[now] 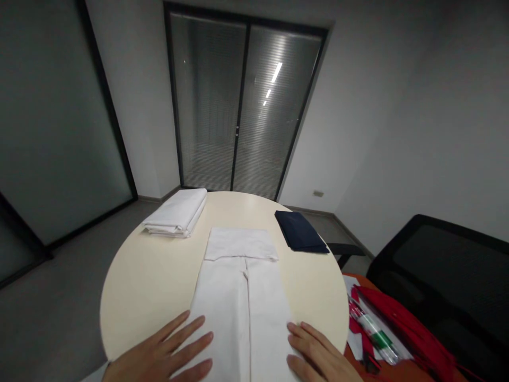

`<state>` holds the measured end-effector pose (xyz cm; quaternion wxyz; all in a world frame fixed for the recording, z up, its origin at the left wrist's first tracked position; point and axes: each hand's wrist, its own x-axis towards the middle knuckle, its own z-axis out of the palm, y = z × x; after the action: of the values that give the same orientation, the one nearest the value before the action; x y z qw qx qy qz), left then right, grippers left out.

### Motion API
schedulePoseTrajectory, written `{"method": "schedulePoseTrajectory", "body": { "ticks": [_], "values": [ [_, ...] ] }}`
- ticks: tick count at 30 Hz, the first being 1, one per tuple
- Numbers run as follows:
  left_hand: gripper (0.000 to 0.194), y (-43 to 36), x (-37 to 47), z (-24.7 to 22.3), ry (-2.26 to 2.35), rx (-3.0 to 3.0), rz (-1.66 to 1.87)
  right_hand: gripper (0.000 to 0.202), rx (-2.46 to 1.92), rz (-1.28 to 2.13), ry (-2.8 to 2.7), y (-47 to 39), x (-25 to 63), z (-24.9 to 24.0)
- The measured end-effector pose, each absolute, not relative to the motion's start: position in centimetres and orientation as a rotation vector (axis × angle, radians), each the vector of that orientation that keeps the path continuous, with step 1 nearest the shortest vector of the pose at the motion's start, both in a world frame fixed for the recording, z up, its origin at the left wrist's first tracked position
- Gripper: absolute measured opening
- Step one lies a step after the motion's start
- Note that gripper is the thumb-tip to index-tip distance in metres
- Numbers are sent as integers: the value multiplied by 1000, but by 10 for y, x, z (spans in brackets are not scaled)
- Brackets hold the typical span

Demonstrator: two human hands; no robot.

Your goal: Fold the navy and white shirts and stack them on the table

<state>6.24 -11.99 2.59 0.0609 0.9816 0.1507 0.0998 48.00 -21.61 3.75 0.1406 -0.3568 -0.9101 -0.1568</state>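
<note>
A long white cloth (230,297) lies flat on the round cream table (139,281), its far end folded over in a band and a seam running down its middle. My left hand (169,350) is open, fingers spread, resting at the cloth's left edge. At the right edge lies my right hand (314,353), also open, its fingertips touching the cloth. The near end of the cloth runs out of view at the bottom.
A stack of folded white cloth (177,211) sits at the table's far left. Dark blue folded cloth (301,231) lies at the far right. Beside the table, a black-backed chair (445,270) holds a red bag (405,323) and a clear plastic package (376,331).
</note>
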Motion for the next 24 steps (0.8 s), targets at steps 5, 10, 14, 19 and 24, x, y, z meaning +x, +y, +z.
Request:
{"method": "schedulePoseTrajectory", "body": {
  "ticks": [5, 10, 14, 19, 24],
  "values": [
    [74, -121, 62, 34, 356, 2977, 366, 22, -993, -300, -2648, -204, 465, 50],
    [67, -113, 57, 18, 358, 2851, 349, 26, -1076, 107, -2482, -192, 469, 38],
    [54, -114, 55, 16, 428, 2699, 380, 31, -1299, 369, -2201, -189, 466, 40],
    [37, -115, 73, 43, 831, 2372, 474, 45, -1619, 538, -1839, -180, 452, 51],
    [59, -97, 99, 66, 1284, 1878, 622, 57, -1774, 757, -1610, -159, 449, 47]
  ]
}}
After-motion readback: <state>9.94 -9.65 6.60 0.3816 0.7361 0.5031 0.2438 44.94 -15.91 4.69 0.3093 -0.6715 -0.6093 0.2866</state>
